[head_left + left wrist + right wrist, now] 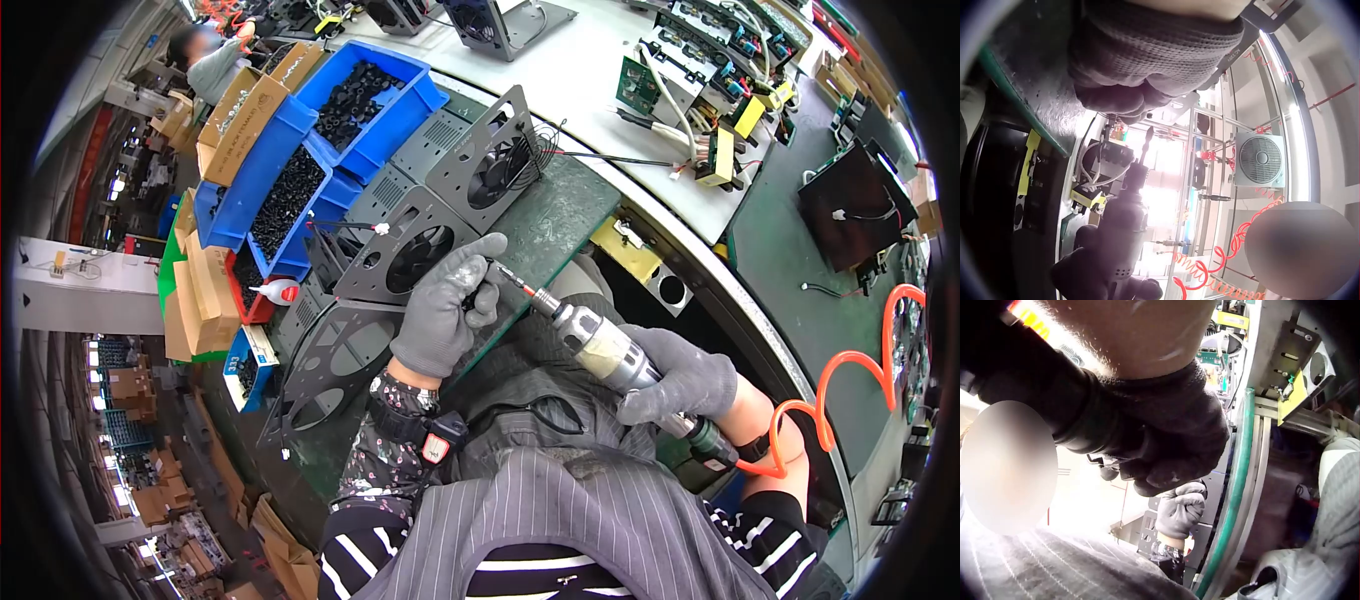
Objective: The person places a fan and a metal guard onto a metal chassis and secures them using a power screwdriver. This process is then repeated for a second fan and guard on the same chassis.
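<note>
My right hand (680, 375), in a grey glove, grips a pneumatic screwdriver (600, 345) with an orange coiled hose at its rear. The driver's bit (512, 279) points up and left, its tip right at the fingers of my left hand (440, 320). That gloved left hand is curled, with a small black piece (471, 297) showing between its fingers; its exact kind I cannot tell. In the left wrist view the bit (1148, 142) stands just below the curled fingers. Beside the left hand are grey metal panels with black fans (420, 258).
Blue bins (385, 135) of small black parts stand at the left, with a cardboard box (240, 125) on them. A red-capped white bottle (278, 291) lies nearby. Wired assemblies (690, 90) sit on the white bench (590, 75). The orange hose (830, 375) loops at right. Another person (208, 62) is far left.
</note>
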`<action>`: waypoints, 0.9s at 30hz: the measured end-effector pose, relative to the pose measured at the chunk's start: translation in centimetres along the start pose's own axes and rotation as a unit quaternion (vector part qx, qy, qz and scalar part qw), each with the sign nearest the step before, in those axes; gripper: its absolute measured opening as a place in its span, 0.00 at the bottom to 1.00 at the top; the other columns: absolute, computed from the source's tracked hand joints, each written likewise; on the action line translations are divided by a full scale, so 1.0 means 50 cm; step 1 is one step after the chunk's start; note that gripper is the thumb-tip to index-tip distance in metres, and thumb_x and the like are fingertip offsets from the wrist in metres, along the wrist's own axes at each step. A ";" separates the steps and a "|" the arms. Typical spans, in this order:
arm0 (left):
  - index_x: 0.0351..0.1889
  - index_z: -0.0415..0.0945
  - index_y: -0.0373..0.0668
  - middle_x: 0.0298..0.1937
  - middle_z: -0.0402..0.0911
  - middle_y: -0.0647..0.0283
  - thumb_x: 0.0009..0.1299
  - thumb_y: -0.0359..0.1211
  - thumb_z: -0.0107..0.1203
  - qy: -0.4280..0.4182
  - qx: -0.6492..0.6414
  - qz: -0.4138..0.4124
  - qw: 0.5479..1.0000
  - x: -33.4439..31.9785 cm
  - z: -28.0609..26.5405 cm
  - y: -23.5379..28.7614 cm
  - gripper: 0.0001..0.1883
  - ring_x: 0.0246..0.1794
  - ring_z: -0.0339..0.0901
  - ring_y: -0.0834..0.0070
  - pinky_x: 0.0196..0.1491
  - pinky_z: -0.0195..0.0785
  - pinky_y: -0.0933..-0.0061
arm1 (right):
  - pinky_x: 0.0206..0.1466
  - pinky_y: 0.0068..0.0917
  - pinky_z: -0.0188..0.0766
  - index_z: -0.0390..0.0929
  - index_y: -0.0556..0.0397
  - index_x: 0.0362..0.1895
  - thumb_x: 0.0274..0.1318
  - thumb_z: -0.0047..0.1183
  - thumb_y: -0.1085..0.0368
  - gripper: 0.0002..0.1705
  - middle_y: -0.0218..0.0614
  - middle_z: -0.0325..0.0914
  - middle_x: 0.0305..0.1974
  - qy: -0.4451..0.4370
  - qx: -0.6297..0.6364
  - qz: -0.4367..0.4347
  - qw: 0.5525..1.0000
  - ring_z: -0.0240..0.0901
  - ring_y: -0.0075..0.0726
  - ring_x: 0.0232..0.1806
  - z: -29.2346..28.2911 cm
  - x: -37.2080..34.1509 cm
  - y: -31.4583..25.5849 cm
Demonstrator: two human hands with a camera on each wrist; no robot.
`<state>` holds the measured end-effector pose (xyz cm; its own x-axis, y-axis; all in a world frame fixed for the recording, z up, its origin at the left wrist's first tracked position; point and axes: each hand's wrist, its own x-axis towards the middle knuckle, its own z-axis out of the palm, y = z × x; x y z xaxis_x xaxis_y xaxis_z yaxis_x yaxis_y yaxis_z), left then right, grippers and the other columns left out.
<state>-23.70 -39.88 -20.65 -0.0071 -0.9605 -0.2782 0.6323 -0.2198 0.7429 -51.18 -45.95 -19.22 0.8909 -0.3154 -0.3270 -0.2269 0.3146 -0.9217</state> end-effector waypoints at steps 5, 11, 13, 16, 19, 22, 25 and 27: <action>0.57 0.69 0.38 0.36 0.75 0.66 0.71 0.30 0.50 0.056 0.002 0.006 0.998 -0.010 -0.005 -0.004 0.17 0.24 0.61 0.87 0.23 0.55 0.89 | 0.45 0.26 0.66 0.66 0.61 0.55 0.36 0.69 0.50 0.44 0.33 0.72 0.38 -0.005 0.017 0.024 1.000 0.66 0.26 0.39 0.003 0.000 -0.011; 0.51 0.71 0.38 0.33 0.75 0.69 0.70 0.35 0.52 -0.022 -0.089 -0.031 0.995 -0.004 -0.024 -0.002 0.14 0.23 0.61 0.87 0.20 0.53 0.89 | 0.41 0.23 0.67 0.68 0.59 0.51 0.38 0.68 0.51 0.39 0.31 0.71 0.35 -0.012 0.029 0.002 1.000 0.66 0.23 0.36 0.006 0.010 -0.003; 0.49 0.72 0.36 0.31 0.73 0.69 0.70 0.36 0.52 0.009 -0.067 -0.030 0.997 -0.006 -0.013 -0.001 0.15 0.22 0.61 0.88 0.19 0.53 0.89 | 0.40 0.23 0.67 0.68 0.58 0.48 0.39 0.68 0.51 0.36 0.30 0.71 0.33 -0.013 -0.002 0.010 1.000 0.66 0.23 0.35 0.006 0.011 -0.012; 0.47 0.72 0.33 0.28 0.72 0.69 0.71 0.38 0.52 0.057 -0.015 -0.019 0.998 -0.009 0.005 0.000 0.16 0.20 0.60 0.88 0.18 0.52 0.88 | 0.40 0.24 0.67 0.68 0.58 0.46 0.39 0.68 0.51 0.34 0.30 0.71 0.33 -0.013 -0.011 -0.008 1.000 0.67 0.24 0.35 0.005 0.018 -0.006; 0.46 0.74 0.33 0.26 0.72 0.70 0.71 0.39 0.52 0.080 0.039 0.003 0.996 -0.009 0.018 0.001 0.17 0.18 0.60 0.89 0.18 0.52 0.89 | 0.40 0.25 0.67 0.68 0.58 0.47 0.39 0.67 0.51 0.34 0.31 0.71 0.33 -0.014 -0.027 -0.034 0.999 0.67 0.24 0.35 0.004 0.023 0.001; 0.42 0.76 0.35 0.24 0.71 0.72 0.70 0.40 0.54 0.101 0.108 0.016 0.989 -0.008 0.023 0.004 0.16 0.18 0.59 0.90 0.18 0.52 0.89 | 0.41 0.25 0.67 0.69 0.57 0.47 0.40 0.67 0.51 0.34 0.31 0.72 0.34 -0.020 -0.009 -0.017 1.000 0.67 0.24 0.35 0.002 0.022 -0.004; 0.39 0.78 0.38 0.22 0.71 0.74 0.69 0.42 0.55 0.125 0.217 0.018 0.968 -0.006 0.029 0.016 0.15 0.17 0.59 0.91 0.18 0.51 0.89 | 0.42 0.25 0.67 0.69 0.57 0.48 0.40 0.67 0.51 0.34 0.31 0.71 0.34 -0.023 -0.032 -0.018 0.999 0.67 0.24 0.36 -0.002 0.021 -0.007; 0.37 0.78 0.39 0.22 0.69 0.76 0.68 0.44 0.56 0.144 0.315 0.010 0.938 -0.007 0.034 0.027 0.16 0.17 0.58 0.92 0.19 0.49 0.90 | 0.42 0.25 0.67 0.69 0.57 0.48 0.41 0.67 0.52 0.34 0.31 0.71 0.34 -0.038 -0.003 0.010 0.999 0.67 0.24 0.36 -0.006 0.016 -0.027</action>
<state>-24.15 -40.15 -18.52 0.2668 -0.8994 -0.3463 0.0457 -0.3471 0.9367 -50.25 -46.89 -18.29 0.9132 -0.2410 -0.3287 -0.2470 0.3144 -0.9166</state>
